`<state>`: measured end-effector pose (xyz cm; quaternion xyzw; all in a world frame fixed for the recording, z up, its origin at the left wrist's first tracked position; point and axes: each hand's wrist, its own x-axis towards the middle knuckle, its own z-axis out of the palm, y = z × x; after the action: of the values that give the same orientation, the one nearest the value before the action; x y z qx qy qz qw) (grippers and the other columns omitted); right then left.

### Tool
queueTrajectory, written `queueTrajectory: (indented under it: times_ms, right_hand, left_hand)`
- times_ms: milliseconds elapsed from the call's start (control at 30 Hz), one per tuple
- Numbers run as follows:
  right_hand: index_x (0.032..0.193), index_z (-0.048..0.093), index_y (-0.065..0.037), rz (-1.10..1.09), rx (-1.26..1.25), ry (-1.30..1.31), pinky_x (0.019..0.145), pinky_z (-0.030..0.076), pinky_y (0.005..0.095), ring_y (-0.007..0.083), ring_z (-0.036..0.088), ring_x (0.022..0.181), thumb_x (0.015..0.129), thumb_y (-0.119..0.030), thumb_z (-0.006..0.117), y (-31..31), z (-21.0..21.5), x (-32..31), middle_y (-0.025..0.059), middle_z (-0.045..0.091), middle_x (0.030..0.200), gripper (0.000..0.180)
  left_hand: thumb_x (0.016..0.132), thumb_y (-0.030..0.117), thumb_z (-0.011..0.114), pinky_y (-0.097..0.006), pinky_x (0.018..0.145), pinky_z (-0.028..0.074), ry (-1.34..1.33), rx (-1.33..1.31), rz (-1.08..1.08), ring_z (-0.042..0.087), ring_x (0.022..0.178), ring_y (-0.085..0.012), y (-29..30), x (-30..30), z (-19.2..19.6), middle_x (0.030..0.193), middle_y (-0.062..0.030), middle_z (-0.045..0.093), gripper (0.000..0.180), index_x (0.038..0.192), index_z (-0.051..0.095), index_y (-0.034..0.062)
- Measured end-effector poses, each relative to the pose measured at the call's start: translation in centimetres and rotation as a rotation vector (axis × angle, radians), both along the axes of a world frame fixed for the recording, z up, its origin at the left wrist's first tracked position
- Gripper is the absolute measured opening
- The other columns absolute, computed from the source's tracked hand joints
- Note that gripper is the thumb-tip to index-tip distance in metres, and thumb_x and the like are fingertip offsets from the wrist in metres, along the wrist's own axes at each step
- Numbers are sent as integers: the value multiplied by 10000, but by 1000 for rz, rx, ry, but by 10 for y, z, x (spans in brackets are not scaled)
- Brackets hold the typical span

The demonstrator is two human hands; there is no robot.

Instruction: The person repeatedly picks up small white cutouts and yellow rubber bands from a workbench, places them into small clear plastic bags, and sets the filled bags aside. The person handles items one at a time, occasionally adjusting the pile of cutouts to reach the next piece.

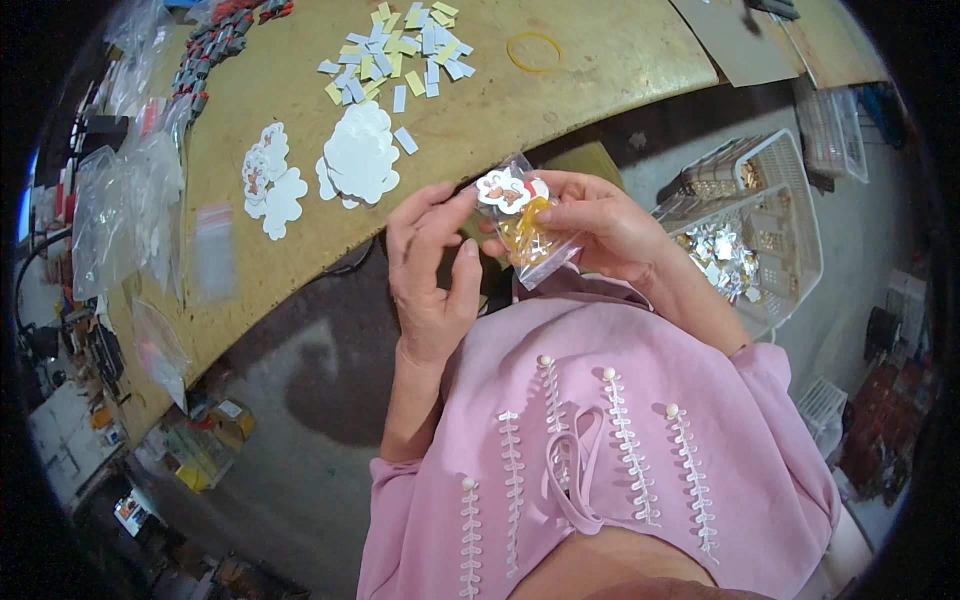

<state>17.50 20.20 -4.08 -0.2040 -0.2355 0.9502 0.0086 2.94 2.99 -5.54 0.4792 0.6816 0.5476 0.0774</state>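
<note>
My right hand (pixel 610 225) grips a small clear plastic bag (pixel 540 262) between thumb and fingers, just off the table's near edge. Inside the bag a yellow item (pixel 528 228) shows, its kind hard to make out. A white scalloped card (pixel 503 191) with a brown and red print sits at the bag's upper end. Beside the bag's left edge is my left hand (pixel 432 275), its thumb apart from its loosely curved fingers. Those fingertips come close to the bag; whether they touch it I cannot tell.
On the table (pixel 560 100) lie white scalloped cards (pixel 360 150), printed cards (pixel 270 180), small white and yellow pieces (pixel 395 55) and a yellow rubber band (pixel 533 52). Clear bags (pixel 140 210) crowd the left side. A white basket (pixel 800 240) with shiny pieces stands at right.
</note>
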Motion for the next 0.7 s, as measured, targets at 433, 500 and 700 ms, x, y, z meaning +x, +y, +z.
queueTrajectory:
  times_ms: [433, 500, 700]
  right_hand:
    - [1409, 522, 116, 126, -302, 39, 798, 674, 487, 421, 783, 901, 1016, -83, 501, 1, -21, 14, 346, 722, 1116, 441]
    - [1390, 528, 114, 141, -291, 22, 777, 680, 486, 418, 784, 892, 1020, -84, 503, 2, -24, 13, 336, 723, 1103, 420]
    - [1364, 541, 92, 112, -102, -139, 751, 701, 479, 384, 783, 902, 1043, -93, 533, 0, 0, 3, 270, 724, 1134, 371]
  left_hand:
    - [976, -75, 634, -284, 892, 563, -436, 10, -112, 685, 1104, -170, 1, 11, 4, 1280, -129, 691, 309, 1273, 688, -9]
    - [1020, -46, 645, -270, 917, 547, -457, -8, -121, 678, 1069, -130, 0, 9, -3, 1246, -106, 691, 255, 1273, 666, -31]
    - [1018, -115, 575, -269, 985, 517, -756, 108, -157, 660, 1108, -125, 1, 10, -10, 1252, -98, 681, 243, 1238, 633, -29]
